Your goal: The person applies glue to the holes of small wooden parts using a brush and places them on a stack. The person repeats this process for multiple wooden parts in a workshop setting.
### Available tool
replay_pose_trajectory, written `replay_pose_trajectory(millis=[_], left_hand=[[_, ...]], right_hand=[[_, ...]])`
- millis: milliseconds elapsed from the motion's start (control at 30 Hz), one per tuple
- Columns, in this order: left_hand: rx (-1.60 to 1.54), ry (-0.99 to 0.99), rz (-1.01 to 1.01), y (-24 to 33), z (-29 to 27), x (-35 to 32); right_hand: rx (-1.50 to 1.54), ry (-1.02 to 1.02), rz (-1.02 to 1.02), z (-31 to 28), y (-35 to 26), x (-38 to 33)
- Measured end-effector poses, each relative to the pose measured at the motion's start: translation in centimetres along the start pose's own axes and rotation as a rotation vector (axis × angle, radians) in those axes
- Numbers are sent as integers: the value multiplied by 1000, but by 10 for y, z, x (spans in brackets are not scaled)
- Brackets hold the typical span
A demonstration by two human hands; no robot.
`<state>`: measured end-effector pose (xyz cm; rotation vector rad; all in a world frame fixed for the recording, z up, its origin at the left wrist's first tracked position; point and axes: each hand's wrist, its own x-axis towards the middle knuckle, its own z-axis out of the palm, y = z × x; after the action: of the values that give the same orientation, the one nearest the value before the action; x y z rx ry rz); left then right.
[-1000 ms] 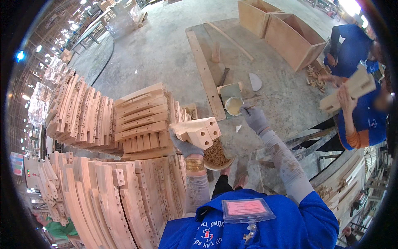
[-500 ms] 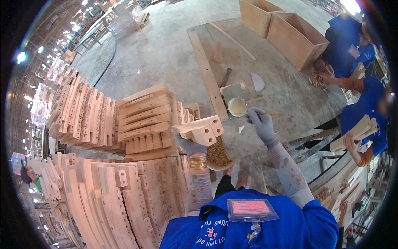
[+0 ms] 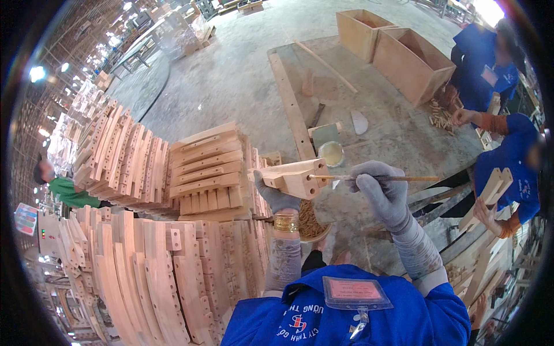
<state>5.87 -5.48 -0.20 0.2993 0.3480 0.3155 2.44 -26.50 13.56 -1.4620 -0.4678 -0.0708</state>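
Note:
My left hand point(image 3: 278, 193), in a grey glove, is closed around light wooden furniture parts point(image 3: 298, 182) with round holes in their end faces. In my gloved right hand point(image 3: 382, 191) is a thin wooden stick point(image 3: 422, 178), pinched between thumb and fingers. Its far tip is at a hole in the end face; whether it goes inside I cannot tell. Just beyond the parts stands a round container of pale yellowish liquid point(image 3: 331, 153). Below my left hand, a bowl heaped with wooden dowels point(image 3: 310, 224) is partly hidden by my wrist and the parts.
Stacks of drilled wooden parts point(image 3: 205, 167) rise at my left, with more nearer point(image 3: 156, 271). A long wooden strip point(image 3: 291, 104) and a hammer point(image 3: 317, 115) lie ahead. Two wooden boxes point(image 3: 412, 63) stand far right. Co-workers in blue point(image 3: 511, 153) work at right, near loose dowels point(image 3: 440, 117).
My right hand has moved from beside the liquid container toward me, bringing the stick's tip to the held parts. The parts have shifted slightly right. A person in green shows more at far left.

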Motion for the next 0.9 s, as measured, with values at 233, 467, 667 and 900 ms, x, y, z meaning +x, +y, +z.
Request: replay_pose_trajectory(millis=[233,467,667,900], left_hand=[[-19,13,-8,-1,-2,0],[17,-8,16,0,5,-5],[-35,-37,13,5,-1,-1],[-29,-76,14,8,3,-3]], right_hand=[[-312,-81,-224,2,-11,3],[-139,65,-24,9,-14,-8],[96,174,41,9,-27,-15],[-60,35,36,7,-28,-18]])
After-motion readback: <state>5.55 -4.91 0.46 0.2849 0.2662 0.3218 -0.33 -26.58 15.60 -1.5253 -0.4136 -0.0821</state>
